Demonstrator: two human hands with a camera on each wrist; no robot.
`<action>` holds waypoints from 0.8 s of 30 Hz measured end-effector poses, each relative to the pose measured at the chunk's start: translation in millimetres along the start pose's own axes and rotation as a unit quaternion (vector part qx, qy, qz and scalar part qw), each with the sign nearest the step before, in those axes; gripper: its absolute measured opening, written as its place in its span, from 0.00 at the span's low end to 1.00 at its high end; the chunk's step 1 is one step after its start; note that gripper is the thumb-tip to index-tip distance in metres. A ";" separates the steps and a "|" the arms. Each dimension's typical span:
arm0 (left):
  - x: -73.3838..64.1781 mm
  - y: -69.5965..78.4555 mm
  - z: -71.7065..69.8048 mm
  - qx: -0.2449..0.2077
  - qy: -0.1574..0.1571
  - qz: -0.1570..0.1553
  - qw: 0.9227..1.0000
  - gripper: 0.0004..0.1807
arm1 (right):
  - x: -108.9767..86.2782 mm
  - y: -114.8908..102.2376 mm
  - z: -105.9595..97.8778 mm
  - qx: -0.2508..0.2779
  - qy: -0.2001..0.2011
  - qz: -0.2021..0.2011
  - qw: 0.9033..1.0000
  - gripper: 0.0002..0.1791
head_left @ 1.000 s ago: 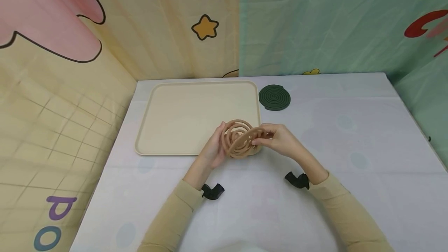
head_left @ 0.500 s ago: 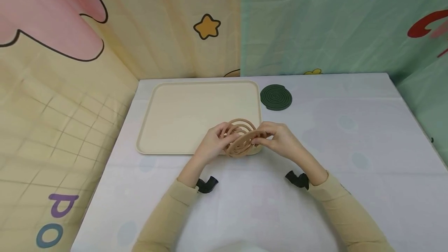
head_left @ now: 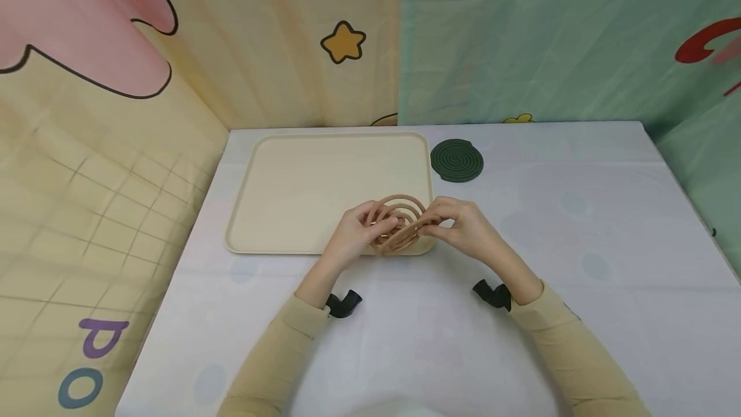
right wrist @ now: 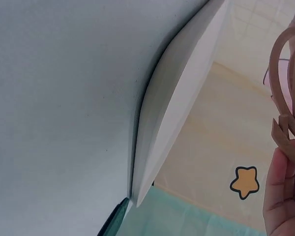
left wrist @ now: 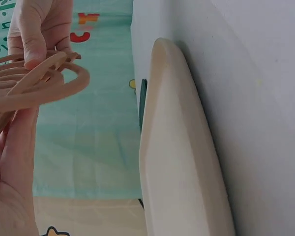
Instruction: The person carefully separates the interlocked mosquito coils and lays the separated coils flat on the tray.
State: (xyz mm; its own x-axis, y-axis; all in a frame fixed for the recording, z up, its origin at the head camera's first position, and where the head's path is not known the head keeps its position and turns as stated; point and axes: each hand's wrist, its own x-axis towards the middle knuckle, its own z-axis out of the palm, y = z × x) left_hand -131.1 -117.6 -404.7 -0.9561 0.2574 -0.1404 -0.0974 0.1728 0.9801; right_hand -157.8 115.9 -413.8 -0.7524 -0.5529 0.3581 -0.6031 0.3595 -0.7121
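The pale tray lies flat on the desk. Above its near right corner, the left hand grips one side of a brown coil, thumb across the turns. The brown coil hangs between the hands, off the tray, its turns loose and crossing. At its right edge the right hand pinches the band between thumb and fingers. The step in hand looks like working the turns; the left does best to hold them lightly and steady while the right eases one turn at a time, since a hard pull would probably tangle or stretch them. Farther back, the green coil lies flat just beside the tray's right edge.

Counted in that order: one tray, two hands, one brown coil, as far as its overlapping turns let me tell, and one green coil.
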 end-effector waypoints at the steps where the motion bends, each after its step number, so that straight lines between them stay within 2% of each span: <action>1: 0.5 1.3 0.0 0.011 0.003 0.000 1.000 0.10 | 0.1 -0.1 -0.5 -0.006 -0.001 -0.007 1.000 0.11; 4: 1.4 5.7 -0.3 0.063 0.022 0.001 0.998 0.23 | 1.6 -2.8 -2.7 -0.025 -0.008 -0.010 1.000 0.10; 8: 3.0 6.7 0.2 0.108 0.049 0.006 0.993 0.19 | 4.6 -6.2 -5.1 -0.051 -0.012 0.010 0.999 0.07; 12: 5.4 3.6 3.6 0.087 0.067 0.003 0.994 0.09 | 6.1 -7.7 -6.2 -0.066 -0.001 0.028 0.997 0.10; 15: 6.5 3.2 6.6 0.064 0.075 -0.007 0.995 0.06 | 6.6 -8.6 -6.8 -0.068 0.008 0.036 0.997 0.11; 20: 8.7 2.7 8.8 0.038 0.085 -0.032 0.995 0.05 | 8.8 -8.3 -8.5 -0.076 0.009 0.034 0.996 0.13; 24: 9.6 2.9 7.5 0.027 0.084 -0.056 0.994 0.06 | 10.0 -7.5 -10.3 -0.067 -0.001 0.040 0.997 0.11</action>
State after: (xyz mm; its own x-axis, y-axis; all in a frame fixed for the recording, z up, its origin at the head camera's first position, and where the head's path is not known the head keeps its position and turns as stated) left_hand -138.6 -107.5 -404.2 -0.9732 0.0710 -0.2189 -0.1959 0.2432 0.9500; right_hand -163.6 115.4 -398.7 -0.7988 -0.5202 0.3022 -0.5715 0.4993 -0.6512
